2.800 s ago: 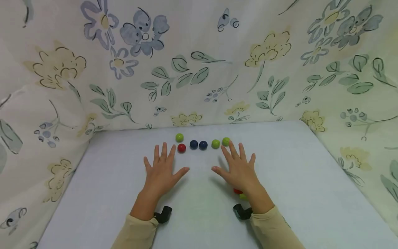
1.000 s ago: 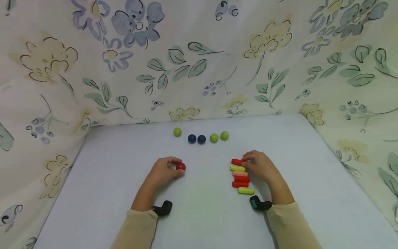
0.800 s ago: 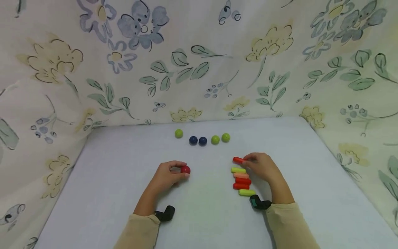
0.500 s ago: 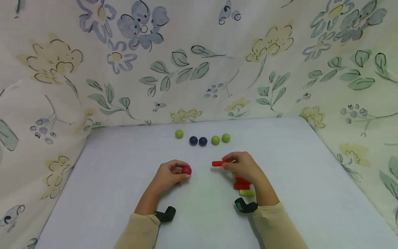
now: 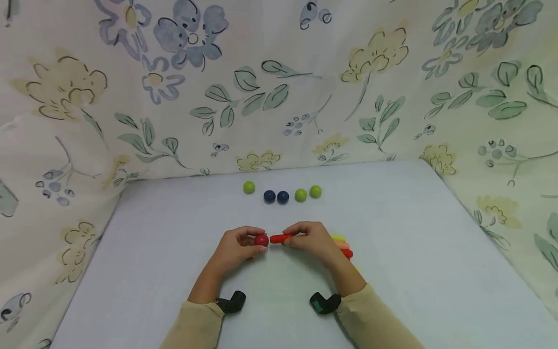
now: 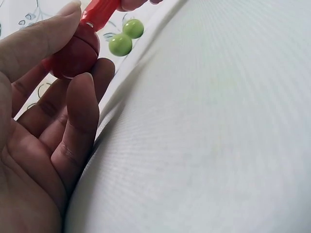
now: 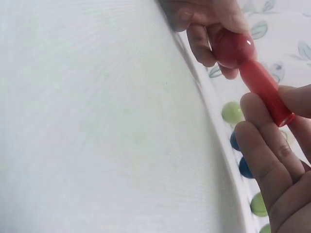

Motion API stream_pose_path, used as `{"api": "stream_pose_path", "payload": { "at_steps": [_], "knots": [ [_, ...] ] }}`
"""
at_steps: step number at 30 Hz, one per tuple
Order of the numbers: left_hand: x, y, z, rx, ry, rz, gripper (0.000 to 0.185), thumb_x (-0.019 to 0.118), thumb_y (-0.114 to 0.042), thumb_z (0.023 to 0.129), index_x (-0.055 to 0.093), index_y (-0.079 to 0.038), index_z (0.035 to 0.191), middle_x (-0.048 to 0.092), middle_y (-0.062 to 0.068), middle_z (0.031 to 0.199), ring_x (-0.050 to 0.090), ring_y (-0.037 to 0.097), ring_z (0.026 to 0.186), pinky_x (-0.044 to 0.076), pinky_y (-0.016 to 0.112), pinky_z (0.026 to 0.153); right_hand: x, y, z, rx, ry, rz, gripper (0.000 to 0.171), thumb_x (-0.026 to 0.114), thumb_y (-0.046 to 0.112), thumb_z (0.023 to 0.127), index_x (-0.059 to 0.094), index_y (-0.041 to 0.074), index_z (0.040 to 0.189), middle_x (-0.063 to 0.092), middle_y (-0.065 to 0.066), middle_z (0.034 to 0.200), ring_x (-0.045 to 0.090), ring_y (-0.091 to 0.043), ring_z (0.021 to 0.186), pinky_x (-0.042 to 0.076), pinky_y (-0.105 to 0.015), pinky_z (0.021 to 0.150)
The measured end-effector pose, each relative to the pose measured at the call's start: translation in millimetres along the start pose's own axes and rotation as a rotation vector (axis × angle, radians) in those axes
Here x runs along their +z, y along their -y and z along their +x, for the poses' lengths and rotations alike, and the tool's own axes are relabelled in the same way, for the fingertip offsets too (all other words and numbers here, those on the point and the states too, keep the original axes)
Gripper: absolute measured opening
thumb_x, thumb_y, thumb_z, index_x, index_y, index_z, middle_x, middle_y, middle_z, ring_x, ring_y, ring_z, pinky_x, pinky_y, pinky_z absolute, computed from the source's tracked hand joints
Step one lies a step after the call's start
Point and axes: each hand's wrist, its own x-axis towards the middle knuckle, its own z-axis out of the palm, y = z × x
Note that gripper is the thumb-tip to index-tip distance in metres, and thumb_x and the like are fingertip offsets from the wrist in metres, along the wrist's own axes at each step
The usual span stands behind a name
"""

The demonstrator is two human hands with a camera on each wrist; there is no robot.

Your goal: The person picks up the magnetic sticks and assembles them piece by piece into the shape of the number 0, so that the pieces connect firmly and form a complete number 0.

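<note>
Nearest me, over the table [image 5: 392, 300], the left hand [image 5: 233, 249] pinches a red ball [image 5: 261, 240] between thumb and fingertips. Just right of the ball, the right hand [image 5: 311, 241] pinches a red stick [image 5: 280, 238], whose end touches the ball. I reckon a skewed push could pop the ball out of that light pinch, and it would roll away. Right of the ball, behind that hand, the other sticks [image 5: 342, 246] lie half hidden. Beyond the ball sit green and blue balls [image 5: 283, 194]. Half a second ago, stick and ball were well apart.
</note>
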Motion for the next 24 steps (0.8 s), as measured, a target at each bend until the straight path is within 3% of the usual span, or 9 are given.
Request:
{"api": "stream_pose_path", "payload": {
  "at_steps": [9,18,24],
  "knots": [
    [0.0,2.7,0.0,0.005,0.030,0.005,0.040,0.082,-0.021,0.080,0.069,-0.014,0.118,0.071,0.008,0.108,0.065,0.021,0.089,0.056,0.031,0.066,4.2,-5.4,2.2,0.018,0.032,-0.006,0.019,0.078,0.023,0.084,0.076,0.018,0.102,0.069,-0.002,0.102,0.056,-0.021,0.094,0.049,-0.030,0.073],
    [-1.0,0.0,6.5,-0.010,-0.012,0.008,0.039,0.083,-0.022,0.079,0.070,-0.019,0.116,0.072,0.003,0.106,0.065,0.020,0.091,0.056,0.032,0.067,3.3,-6.5,6.4,0.027,0.026,-0.057,0.020,0.080,0.028,0.082,0.077,0.023,0.101,0.070,0.003,0.100,0.054,-0.020,0.099,0.046,-0.032,0.077],
    [-1.0,0.8,7.3,-0.024,0.005,0.017,0.040,0.083,-0.022,0.079,0.070,-0.017,0.116,0.072,0.005,0.107,0.066,0.019,0.091,0.057,0.032,0.067,2.8,-6.8,6.0,0.041,0.031,-0.042,0.020,0.079,0.027,0.083,0.077,0.022,0.102,0.070,0.003,0.100,0.054,-0.019,0.100,0.046,-0.031,0.079]
  ]
}}
